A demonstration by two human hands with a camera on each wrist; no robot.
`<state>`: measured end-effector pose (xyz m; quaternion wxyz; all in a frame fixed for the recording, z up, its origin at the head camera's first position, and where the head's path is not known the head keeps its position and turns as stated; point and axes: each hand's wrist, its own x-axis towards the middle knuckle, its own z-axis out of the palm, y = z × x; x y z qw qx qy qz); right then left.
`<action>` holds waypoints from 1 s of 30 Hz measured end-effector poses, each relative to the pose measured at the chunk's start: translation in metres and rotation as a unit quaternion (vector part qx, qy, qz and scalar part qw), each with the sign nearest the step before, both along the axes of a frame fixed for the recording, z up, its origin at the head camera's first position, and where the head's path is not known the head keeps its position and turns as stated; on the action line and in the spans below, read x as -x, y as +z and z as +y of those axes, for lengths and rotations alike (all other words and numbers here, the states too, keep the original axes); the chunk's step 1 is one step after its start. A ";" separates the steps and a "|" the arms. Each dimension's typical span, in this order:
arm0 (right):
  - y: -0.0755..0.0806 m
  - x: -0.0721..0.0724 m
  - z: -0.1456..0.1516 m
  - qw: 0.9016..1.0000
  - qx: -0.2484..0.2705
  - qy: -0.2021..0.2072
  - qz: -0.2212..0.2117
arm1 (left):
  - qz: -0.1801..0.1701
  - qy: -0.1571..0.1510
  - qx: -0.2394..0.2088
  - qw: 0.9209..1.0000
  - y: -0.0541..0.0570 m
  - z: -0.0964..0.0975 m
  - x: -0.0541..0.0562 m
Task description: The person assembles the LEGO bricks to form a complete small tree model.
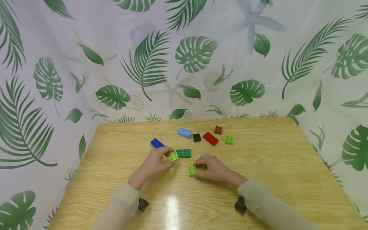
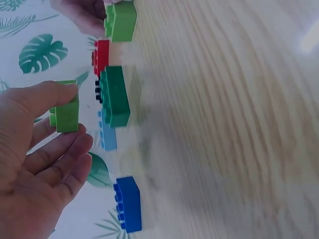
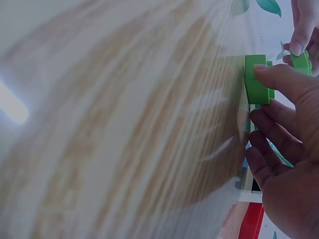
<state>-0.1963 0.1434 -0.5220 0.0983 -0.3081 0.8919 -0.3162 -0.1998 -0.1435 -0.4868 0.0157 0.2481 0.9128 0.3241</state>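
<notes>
My left hand [image 1: 155,162] pinches a lime-green square brick [image 1: 173,156] between thumb and fingers. The left wrist view shows this brick [image 2: 69,114] raised off the tabletop, studs facing up. Lower and to the right, my right hand [image 1: 215,169] holds a second lime-green square brick [image 1: 192,171] by its sides, right at the table surface. In the right wrist view, the thumb lies against that brick's [image 3: 255,88] near side. A longer dark green brick [image 1: 184,153] lies just beyond the two hands, partly overlapped by the left brick.
Farther back on the wooden table [image 1: 276,159] lie a dark blue brick [image 1: 157,143], a light blue brick [image 1: 185,132], a black brick [image 1: 196,137], a red brick [image 1: 210,139], a brown brick [image 1: 218,130] and another lime-green brick [image 1: 229,140]. A leaf-patterned curtain [image 1: 161,105] hangs behind.
</notes>
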 end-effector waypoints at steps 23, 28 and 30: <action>-0.001 0.002 0.000 1.000 0.005 0.003 0.011 | -0.032 -0.080 0.037 0.996 -0.014 0.046 -0.009; -0.003 0.003 0.000 1.000 0.003 -0.003 0.003 | -0.039 -0.083 0.046 0.995 -0.011 0.048 -0.010; -0.004 0.002 0.000 1.000 0.003 -0.006 -0.002 | -0.042 -0.086 0.051 0.994 -0.011 0.049 -0.010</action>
